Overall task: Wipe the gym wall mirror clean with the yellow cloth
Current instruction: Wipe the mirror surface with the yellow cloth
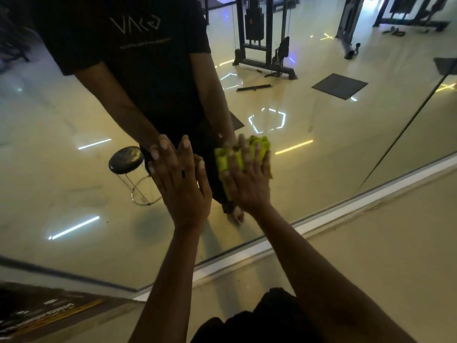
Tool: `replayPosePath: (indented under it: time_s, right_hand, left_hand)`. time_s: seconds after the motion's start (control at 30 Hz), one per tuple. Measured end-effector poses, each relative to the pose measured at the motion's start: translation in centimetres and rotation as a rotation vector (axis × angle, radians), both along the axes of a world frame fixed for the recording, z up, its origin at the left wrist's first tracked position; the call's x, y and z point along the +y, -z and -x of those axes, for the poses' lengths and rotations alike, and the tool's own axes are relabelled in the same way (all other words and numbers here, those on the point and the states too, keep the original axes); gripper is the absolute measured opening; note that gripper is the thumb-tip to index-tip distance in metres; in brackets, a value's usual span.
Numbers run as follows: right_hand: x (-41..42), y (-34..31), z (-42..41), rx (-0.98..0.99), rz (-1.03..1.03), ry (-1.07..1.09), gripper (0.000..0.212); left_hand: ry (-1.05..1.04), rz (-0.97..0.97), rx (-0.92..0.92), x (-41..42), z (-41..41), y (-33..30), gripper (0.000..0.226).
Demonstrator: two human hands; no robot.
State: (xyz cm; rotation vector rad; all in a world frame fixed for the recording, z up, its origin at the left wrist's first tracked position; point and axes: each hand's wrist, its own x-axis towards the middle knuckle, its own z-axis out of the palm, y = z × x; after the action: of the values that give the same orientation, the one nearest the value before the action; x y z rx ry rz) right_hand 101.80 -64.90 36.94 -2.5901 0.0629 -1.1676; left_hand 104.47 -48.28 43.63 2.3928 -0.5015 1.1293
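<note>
The gym wall mirror (309,169) fills most of the view and reflects a person in a black shirt. My right hand (247,179) presses the bunched yellow cloth (261,147) flat against the glass, fingers straight and spread over it. My left hand (180,184) rests flat on the mirror just left of it, fingers straight and holding nothing. The cloth shows above and to the left of my right fingers; its middle is hidden under my palm.
The mirror's white bottom frame (321,224) runs diagonally above the pale floor (383,256). Reflected in the glass are a round black stool (127,160), a cable machine (262,38), a dark floor mat (340,85) and light strips. A dark mat (37,313) lies bottom left.
</note>
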Motion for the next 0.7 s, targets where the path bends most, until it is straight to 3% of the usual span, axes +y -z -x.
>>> replayPosePath:
  time_s: [0.1, 0.13, 0.17, 0.3, 0.33, 0.43, 0.5, 0.63, 0.7]
  right_hand:
    - [-2.5, -1.9, -0.1, -0.113, -0.521, 0.227, 0.074]
    - [-1.6, -2.6, -0.5, -0.132, -0.605, 0.249, 0.072]
    - [-0.2, -2.6, -0.9, -0.134, -0.552, 0.22, 0.072]
    - [1.6, 2.7, -0.1, -0.003, 0.013, -0.068, 0.084]
    - [0.0, 3.3, 0.2, -0.012, 0.013, -0.026, 0.086]
    - [-3.3, 1.1, 0.1, -0.125, -0.402, 0.201, 0.073]
    - [-2.1, -0.3, -0.7, -0.145, -0.515, 0.245, 0.069]
    - [1.2, 4.1, 0.2, 0.037, -0.051, -0.047, 0.07]
    - [-1.0, 5.4, 0.8, 0.048, 0.076, -0.061, 0.069]
  left_hand:
    - [-0.015, -0.005, -0.022, 0.1, -0.1, 0.8, 0.06]
    - [-0.015, -0.008, -0.026, 0.1, -0.1, 1.2, 0.06]
    - [-0.015, -0.013, -0.027, 0.0, -0.1, 1.6, 0.06]
    - [0.0, -0.041, -0.034, -0.3, 0.1, 3.0, 0.06]
    - [0.001, -0.045, -0.033, -0.2, 0.2, 3.2, 0.06]
    - [-0.001, -0.081, -0.051, -0.1, 0.2, 3.8, 0.06]
    - [0.009, -0.088, -0.042, -0.2, 0.1, 4.2, 0.059]
    - [0.019, -0.103, -0.051, -0.3, 0.1, 4.7, 0.058]
    - [0.015, -0.115, -0.066, -0.1, -0.3, 4.9, 0.059]
